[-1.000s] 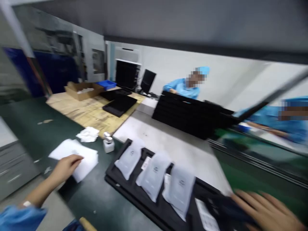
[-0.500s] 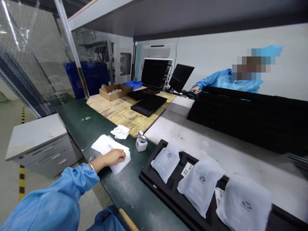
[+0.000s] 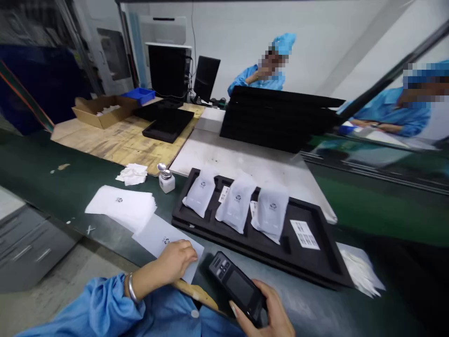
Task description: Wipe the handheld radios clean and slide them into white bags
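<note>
My left hand (image 3: 177, 260) pinches one white frosted plastic bag (image 3: 152, 234) with a printed logo near its open-looking right end. The bag lies over the table edge beside a stack of similar white bags (image 3: 122, 206). In my right hand (image 3: 271, 313) is a black handheld device (image 3: 240, 285) with a small screen and keys, tilted, its upper end close to the bag. Beyond it lies a black foam tray (image 3: 224, 243) with three bagged items (image 3: 236, 201) in its slots and a white label sheet (image 3: 304, 234) in the right one.
A small white dispenser bottle (image 3: 166, 181) and crumpled white tissue (image 3: 132, 174) stand behind the bags. White gloves (image 3: 359, 271) lie right of the tray. Farther back are a cardboard box (image 3: 101, 112), a black foam stack (image 3: 277, 119) and two co-workers in blue (image 3: 256, 79).
My left hand has drawn one bag off the stack toward the right and nearer me. My right hand has come into view with the black handheld device. The view has turned right.
</note>
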`<state>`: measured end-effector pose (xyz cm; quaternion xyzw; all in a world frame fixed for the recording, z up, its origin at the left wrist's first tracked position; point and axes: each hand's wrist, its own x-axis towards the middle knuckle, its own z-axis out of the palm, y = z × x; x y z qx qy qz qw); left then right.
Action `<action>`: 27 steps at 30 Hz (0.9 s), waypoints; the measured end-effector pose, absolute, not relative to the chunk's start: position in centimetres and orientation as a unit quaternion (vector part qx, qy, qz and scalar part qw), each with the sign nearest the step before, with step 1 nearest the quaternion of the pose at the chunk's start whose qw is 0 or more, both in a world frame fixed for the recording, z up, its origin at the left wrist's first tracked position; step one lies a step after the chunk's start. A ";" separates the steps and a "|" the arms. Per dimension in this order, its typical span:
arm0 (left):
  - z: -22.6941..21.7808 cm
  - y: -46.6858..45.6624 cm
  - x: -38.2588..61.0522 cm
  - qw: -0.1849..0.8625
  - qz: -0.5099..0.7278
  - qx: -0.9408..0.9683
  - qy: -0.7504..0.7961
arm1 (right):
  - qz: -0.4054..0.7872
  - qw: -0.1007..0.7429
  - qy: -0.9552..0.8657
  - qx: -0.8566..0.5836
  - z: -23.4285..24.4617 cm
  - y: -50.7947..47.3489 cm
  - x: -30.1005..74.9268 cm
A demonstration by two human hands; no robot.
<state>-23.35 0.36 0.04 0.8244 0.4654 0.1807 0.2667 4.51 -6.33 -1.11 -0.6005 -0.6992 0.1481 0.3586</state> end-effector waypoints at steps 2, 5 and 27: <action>0.0 0.4 -22.8 0.265 0.162 0.830 0.462 | 0.147 0.355 -0.691 -0.612 -1.0 -6.6 5.1; 0.5 0.6 -23.1 0.255 0.137 0.836 0.467 | 0.157 0.362 -0.676 -0.623 -1.8 -7.2 5.4; 1.6 -0.9 -21.4 0.211 0.222 0.843 0.442 | 0.178 0.363 -0.738 -0.540 -2.7 -5.3 4.0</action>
